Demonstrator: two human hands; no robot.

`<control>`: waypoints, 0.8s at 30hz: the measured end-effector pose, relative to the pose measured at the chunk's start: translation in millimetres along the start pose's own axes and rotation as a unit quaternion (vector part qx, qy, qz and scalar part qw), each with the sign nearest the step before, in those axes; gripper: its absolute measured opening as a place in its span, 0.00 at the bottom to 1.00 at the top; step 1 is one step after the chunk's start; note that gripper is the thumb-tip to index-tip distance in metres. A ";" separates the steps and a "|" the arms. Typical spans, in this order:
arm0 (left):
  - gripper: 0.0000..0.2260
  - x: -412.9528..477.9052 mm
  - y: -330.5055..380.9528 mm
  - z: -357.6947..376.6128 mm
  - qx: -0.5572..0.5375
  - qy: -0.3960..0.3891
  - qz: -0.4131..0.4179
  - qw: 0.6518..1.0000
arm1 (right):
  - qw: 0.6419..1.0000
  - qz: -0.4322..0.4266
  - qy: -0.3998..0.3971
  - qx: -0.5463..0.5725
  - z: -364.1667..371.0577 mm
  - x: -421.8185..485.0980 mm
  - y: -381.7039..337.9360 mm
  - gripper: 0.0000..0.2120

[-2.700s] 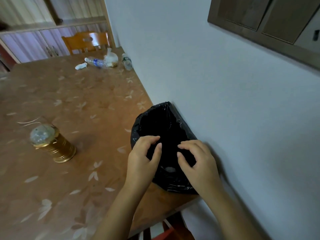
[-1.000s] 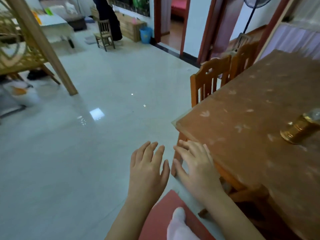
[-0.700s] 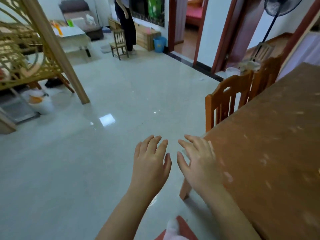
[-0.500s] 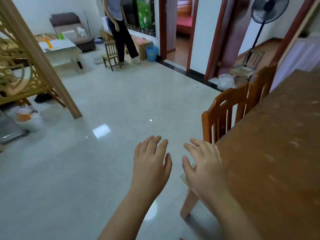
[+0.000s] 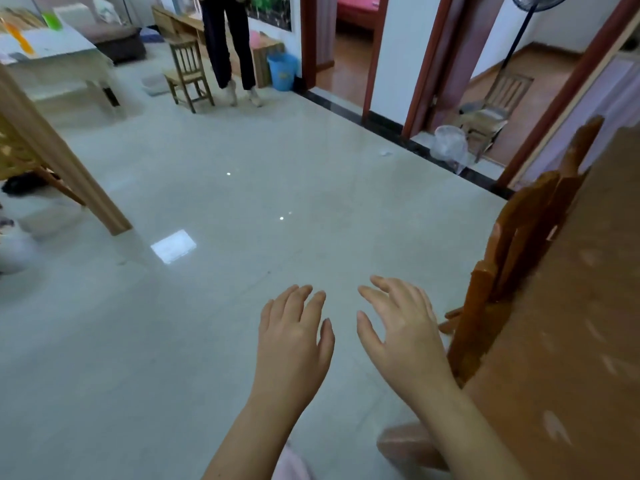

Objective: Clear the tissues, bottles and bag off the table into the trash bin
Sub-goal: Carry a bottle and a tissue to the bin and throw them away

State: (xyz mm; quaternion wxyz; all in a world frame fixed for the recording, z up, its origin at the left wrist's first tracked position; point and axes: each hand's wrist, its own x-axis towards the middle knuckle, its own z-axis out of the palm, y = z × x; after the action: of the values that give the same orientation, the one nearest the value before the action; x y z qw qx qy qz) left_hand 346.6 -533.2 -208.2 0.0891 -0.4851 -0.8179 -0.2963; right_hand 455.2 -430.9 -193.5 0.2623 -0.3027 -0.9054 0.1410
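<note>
Observed from the floor beside the person.

Left hand (image 5: 294,341): held out palm down over the pale glossy tiled floor (image 5: 207,323), at about 6 o'clock in the view. Its fingers (image 5: 298,301) are straight and close together with the thumb set off to the side. It holds nothing and touches nothing.

Right hand (image 5: 401,334): just beside the left, apart from it, palm down. Its fingers (image 5: 379,294) are loosely spread and slightly bent. It holds nothing and touches nothing.

Brown table with a pale leaf-patterned top (image 5: 585,341): runs along the edge of the view from 3 to 5 o'clock. The right forearm passes near its corner; whether the two touch cannot be told.

Orange-brown wooden chairs (image 5: 512,258): pushed against the table's long side at 3 o'clock, just beyond the right hand.

Other items noted:
- A second person's dark-trousered legs (image 5: 228,46), standing at 11 o'clock, far across the room.
- A small pale wooden slat-back chair (image 5: 188,74), just beside those legs.
- A blue plastic bucket (image 5: 283,71), at 12 o'clock against the far wall, beside a red-framed doorway.
- A clear plastic-lined basket (image 5: 450,145), at 1 o'clock on the floor by a second doorway.
- A black-poled standing fan (image 5: 523,26), at 1 o'clock.
- A low white table (image 5: 59,60), at 10 o'clock.
- A slanted light wooden post (image 5: 65,168), at 9 o'clock.
</note>
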 end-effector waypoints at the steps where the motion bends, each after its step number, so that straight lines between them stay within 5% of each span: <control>1: 0.16 12.1 -14.5 -2.7 0.002 0.006 0.008 1.000 | 1.000 -0.003 0.006 0.002 10.1 16.8 -10.6 0.18; 8: 0.17 93.1 -111.4 -12.2 -0.003 0.001 -0.001 1.000 | 0.999 -0.032 -0.001 0.014 77.1 101.4 -70.3 0.16; 24: 0.16 325.7 -172.8 93.2 -0.030 -0.030 0.092 0.995 | 0.997 0.054 0.060 -0.002 156.2 316.5 35.2 0.17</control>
State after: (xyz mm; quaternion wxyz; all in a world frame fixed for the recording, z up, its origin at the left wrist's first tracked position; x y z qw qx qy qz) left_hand 46.3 -299.8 -211.3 0.0769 -0.5692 -0.7629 -0.2967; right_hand 169.4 -221.7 -213.3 0.3074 -0.3596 -0.8707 0.1345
